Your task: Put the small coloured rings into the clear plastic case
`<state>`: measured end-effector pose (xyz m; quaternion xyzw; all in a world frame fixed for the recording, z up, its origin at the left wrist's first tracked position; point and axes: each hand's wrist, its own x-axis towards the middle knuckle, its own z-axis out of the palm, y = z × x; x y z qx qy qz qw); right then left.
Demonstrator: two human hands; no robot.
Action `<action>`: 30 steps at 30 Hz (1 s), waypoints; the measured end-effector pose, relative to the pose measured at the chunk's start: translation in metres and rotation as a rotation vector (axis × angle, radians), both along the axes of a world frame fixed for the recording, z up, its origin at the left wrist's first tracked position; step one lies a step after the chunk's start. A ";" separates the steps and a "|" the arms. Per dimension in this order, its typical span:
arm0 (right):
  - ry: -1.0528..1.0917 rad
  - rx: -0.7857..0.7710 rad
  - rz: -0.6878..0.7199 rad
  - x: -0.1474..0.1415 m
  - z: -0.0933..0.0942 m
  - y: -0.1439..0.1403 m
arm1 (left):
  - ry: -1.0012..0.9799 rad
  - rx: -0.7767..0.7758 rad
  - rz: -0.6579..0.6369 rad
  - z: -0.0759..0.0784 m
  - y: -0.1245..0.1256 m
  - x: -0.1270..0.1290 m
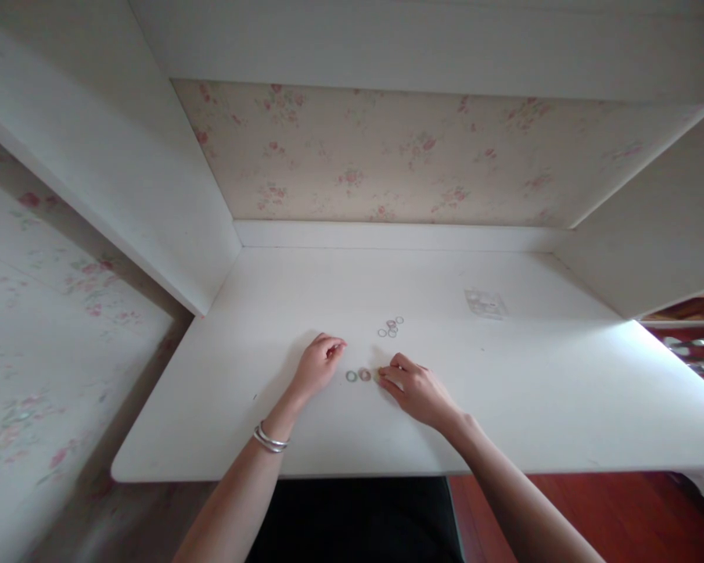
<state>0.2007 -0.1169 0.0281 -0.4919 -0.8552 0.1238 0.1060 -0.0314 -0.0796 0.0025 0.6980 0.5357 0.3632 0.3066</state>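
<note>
My right hand (411,385) rests low over the white desk, its thumb and fingertips closed on a pale yellowish ring (377,376), mostly covered by them. Just left of that ring lie a pinkish-brown ring (364,375) and a greenish ring (351,376), in a row. On the other side, my left hand (318,363) is closed, fingers curled and thumb against the index finger. Whether something small is pinched there is hidden. Beyond both hands, several thin, pale rings (392,333) lie in a loose cluster, some overlapping.
A clear plastic bag (486,304) lies flat at the back right of the white desk (540,391). Side panels and a low back ledge (399,236) bound the desk. A shelf (387,47) overhangs it. A small dark mark (254,397) shows at the left.
</note>
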 end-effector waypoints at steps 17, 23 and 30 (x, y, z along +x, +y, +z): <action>0.028 -0.032 0.030 -0.001 -0.003 0.001 | 0.019 0.000 -0.005 0.002 -0.001 0.001; 0.051 -0.035 0.016 -0.004 0.001 -0.002 | 0.007 -0.002 -0.006 0.001 0.000 0.001; 0.186 0.027 -0.193 0.011 0.000 0.015 | 0.030 -0.009 -0.013 0.002 -0.001 0.001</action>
